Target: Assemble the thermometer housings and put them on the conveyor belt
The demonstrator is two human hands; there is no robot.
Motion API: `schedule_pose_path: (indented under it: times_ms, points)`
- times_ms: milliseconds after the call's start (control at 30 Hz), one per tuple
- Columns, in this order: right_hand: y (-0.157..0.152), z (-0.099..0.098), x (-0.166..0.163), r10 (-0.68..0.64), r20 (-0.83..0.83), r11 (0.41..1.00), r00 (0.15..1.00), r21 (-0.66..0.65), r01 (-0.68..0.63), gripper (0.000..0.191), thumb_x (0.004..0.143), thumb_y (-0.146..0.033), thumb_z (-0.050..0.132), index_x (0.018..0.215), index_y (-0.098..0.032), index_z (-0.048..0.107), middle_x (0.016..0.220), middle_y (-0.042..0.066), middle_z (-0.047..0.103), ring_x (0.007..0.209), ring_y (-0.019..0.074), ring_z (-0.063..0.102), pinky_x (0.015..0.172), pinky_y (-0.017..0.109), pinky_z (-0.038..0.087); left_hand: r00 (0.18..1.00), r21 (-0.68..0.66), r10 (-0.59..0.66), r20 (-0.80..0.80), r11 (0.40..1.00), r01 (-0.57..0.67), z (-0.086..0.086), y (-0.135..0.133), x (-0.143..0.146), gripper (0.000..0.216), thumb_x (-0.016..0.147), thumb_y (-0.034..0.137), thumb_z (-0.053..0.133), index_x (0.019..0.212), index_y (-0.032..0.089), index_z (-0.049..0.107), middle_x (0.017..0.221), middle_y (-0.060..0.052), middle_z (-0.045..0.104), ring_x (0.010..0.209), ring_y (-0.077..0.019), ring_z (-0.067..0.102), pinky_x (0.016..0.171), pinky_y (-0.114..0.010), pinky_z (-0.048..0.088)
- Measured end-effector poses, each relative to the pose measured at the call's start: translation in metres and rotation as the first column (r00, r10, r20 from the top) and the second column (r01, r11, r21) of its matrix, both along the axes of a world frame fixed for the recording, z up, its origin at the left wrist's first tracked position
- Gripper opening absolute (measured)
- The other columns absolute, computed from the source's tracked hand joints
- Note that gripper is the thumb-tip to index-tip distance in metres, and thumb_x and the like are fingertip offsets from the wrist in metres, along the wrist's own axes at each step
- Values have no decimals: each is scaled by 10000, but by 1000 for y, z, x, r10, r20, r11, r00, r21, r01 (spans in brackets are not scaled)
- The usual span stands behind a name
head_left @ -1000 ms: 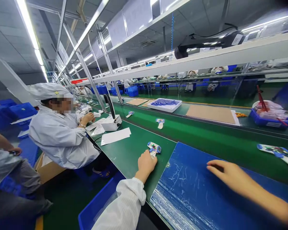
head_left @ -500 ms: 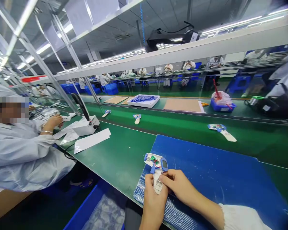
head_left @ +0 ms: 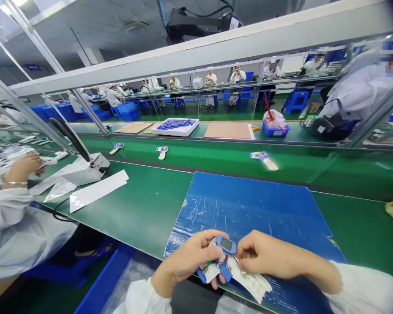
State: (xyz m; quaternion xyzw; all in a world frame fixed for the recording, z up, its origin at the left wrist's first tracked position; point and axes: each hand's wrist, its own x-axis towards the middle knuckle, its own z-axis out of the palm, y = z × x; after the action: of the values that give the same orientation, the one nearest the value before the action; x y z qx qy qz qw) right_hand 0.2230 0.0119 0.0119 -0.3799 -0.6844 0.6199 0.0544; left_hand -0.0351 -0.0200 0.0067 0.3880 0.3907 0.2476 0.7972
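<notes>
An opened gun-shaped thermometer housing (head_left: 249, 281), white with blue parts, lies tilted over the near edge of the blue mat, its handle pointing to the lower right. Inside it are a small green board and a red wire, and a blue-framed display (head_left: 226, 245) sits at the top. My left hand (head_left: 196, 257) is wrapped round the head end, thumb on top beside the display. Just right of the display, my right hand (head_left: 265, 255) has its fingers pinched by the housing's inside. A thin dark strand shows at those fingertips; what they hold is too small to name.
The scratched blue mat (head_left: 249, 196) lies on the green bench. Similar open housings (head_left: 265, 160) rest on the green belt beyond. Behind stand a white tray of blue parts (head_left: 177, 126) and a blue basket (head_left: 275, 127). At left are a white-based device (head_left: 91, 168) and a co-worker's hand (head_left: 22, 168).
The housing has come nearer and turned, handle now to the lower right. My left hand has shifted from handle to head end; my right hand now pinches beside the display. The view has swung right.
</notes>
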Motion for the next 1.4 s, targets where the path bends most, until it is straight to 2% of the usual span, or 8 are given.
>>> schedule_pose_path:
  times_ms: [200,367,533,833,1067,1167,1300,1400]
  points:
    - [-18,13,0,-207,20,915,978,357,186,163,935,-312,665,1085,-260,701,1038,7,676,904,176,600,815,301,474,952,188,270,-144,952,-241,-24,-30,35,495,892,534,739,1244,229,571,904,7,648,617,-88,617,525,-190,532]
    - [-34,19,-6,-117,-60,803,991,582,130,228,1038,-210,538,1243,-294,586,1258,38,609,1125,200,590,960,376,495,886,468,381,-263,854,-228,-21,-44,37,359,964,484,643,1240,259,592,1092,-48,670,933,-200,660,775,-321,605]
    - [-41,16,-8,-72,-40,732,997,677,81,251,1062,-154,466,1245,-294,567,1264,54,609,1114,195,618,945,377,545,795,629,426,-432,774,-73,-19,-50,39,325,997,429,564,1264,253,619,1183,-91,749,1026,-259,705,892,-385,544]
    - [-57,-12,-7,-133,-59,567,989,814,124,360,1063,-159,436,1376,-302,543,1389,84,599,1238,231,627,977,396,598,750,650,465,-470,757,-63,-25,-56,43,286,1012,378,547,1270,273,611,1238,-73,764,1113,-259,721,932,-377,531]
    - [-37,8,-8,-152,-94,593,984,788,167,220,1064,-195,460,1190,-230,638,1131,70,695,987,201,665,859,372,553,763,664,454,-460,746,-43,-22,-53,45,276,995,358,574,1254,279,633,1201,-69,781,1076,-267,735,889,-371,546]
    - [-26,8,-10,-74,-40,503,996,861,72,206,1067,-175,454,1017,-196,654,932,37,685,823,184,610,743,360,479,760,691,452,-467,723,-6,-20,-53,46,279,992,333,580,1261,289,639,1219,-70,779,1092,-274,735,900,-375,543]
    - [-15,6,-11,50,40,263,998,963,-52,252,1064,-133,442,878,-169,608,824,30,610,729,180,479,672,365,371,753,682,446,-483,731,5,-17,-55,47,273,988,326,584,1251,289,651,1164,-74,792,1044,-283,740,855,-372,541]
    - [-14,7,-11,107,69,185,992,979,-88,269,1059,-120,438,833,-163,578,799,30,560,721,180,418,663,358,343,763,643,422,-489,766,-12,-15,-53,47,278,983,326,586,1251,285,645,1151,-67,785,1038,-271,724,884,-372,525]
